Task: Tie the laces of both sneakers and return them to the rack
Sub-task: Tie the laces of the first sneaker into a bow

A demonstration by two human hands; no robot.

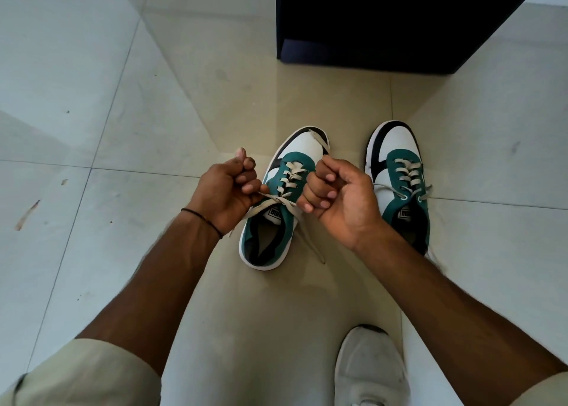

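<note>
Head view. Two green-and-white sneakers stand side by side on the tiled floor [123, 129], toes pointing away from me, in front of a dark cabinet [384, 21] that may be the rack, though I cannot tell. I judge the task to be in its early part: on the left sneaker [278, 212] the laces [278, 199] are crossed into a first knot drawn tight just above the tongue, with no bow formed yet; on the right sneaker [399, 187] the lace ends lie loose to either side of the top eyelets, untied. What remains, as I read it, is the bow on the left sneaker, the whole knot on the right one, and the return of both. My left hand [229, 187] is clenched, pinching one lace end that runs taut from the knot to its fingertips. My right hand [335, 196] is likewise curled closed beside the knot, gripping the other end, whose free tail trails down past the sneaker's heel onto the floor. A pale shoe [368, 372] on my foot shows at the lower edge.
</note>
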